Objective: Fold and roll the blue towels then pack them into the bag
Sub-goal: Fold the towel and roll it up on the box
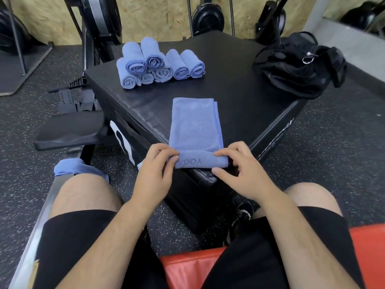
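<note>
While flat, one towel; seven rolls

A black padded plyo box stands on a dark rubber floor flecked with pale specks. White lettering runs along the box's right side, and a white mark shows on its left side. Just left of the box are a rowing machine's black seat, its metal rail and its footrests. A red padded bench fills the bottom edge. Black fan flywheels stand against a chipboard wall. A black sneaker with white laces rests on the floor beside the box.
</note>
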